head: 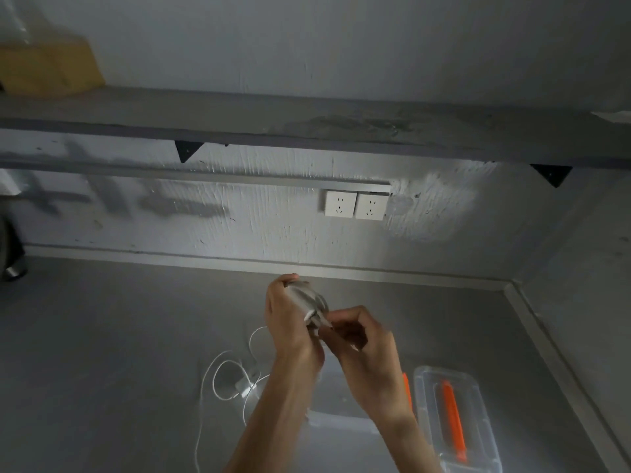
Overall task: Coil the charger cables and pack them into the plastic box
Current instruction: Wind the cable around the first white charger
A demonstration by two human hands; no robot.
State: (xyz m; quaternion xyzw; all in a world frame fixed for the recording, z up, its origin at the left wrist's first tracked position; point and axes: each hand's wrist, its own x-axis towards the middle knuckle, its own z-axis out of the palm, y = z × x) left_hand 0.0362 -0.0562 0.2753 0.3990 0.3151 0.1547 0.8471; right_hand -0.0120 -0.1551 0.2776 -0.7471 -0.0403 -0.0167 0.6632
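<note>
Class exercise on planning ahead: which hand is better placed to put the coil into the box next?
Probably the left. The left hand grips the whole coil, while the right hand only pinches its end. The box lies just below both forearms.

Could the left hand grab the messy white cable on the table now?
Probably not yet: the left hand grips a coiled cable, though nothing blocks the loose cable.

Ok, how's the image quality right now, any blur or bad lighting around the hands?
Head view: dim overall, one bright patch on the wall by the sockets; left hand, right hand and the coiled cable are motion-blurred; the loose cable glares white.
</note>
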